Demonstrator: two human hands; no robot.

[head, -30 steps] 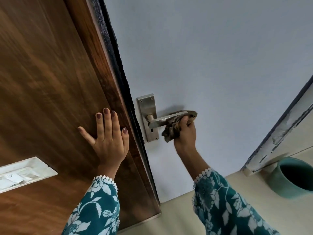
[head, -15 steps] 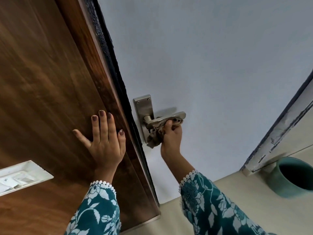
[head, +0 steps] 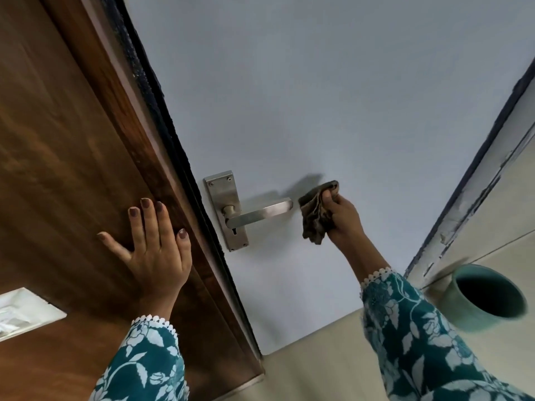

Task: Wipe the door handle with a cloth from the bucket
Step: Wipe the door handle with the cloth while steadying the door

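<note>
Gleaming handle: the metal lever door handle [head: 262,214] juts level from its backplate [head: 226,210] on the pale blue-grey door [head: 318,96], bare, nothing touching it.
Cloth: a crumpled brown cloth [head: 316,214] hangs just beside the lever's free end, a sliver of gap between them.
Right hand: the right hand [head: 340,217] is bunched tight round the cloth, thumb on top, wrist bent up, patterned teal sleeve [head: 419,337] trailing below.
Left hand: the left hand [head: 155,241] is spread wide and flat on the dark wooden panel [head: 58,140], fingers pointing up, holding nothing.
Room: cream floor [head: 333,371] below; a teal bucket [head: 486,299] stands at the right by a chipped painted frame [head: 474,198].
Hard to see: the bucket's inside is dark, contents unreadable; a white fitting [head: 26,312] at the left edge is cut off and blurred.
</note>
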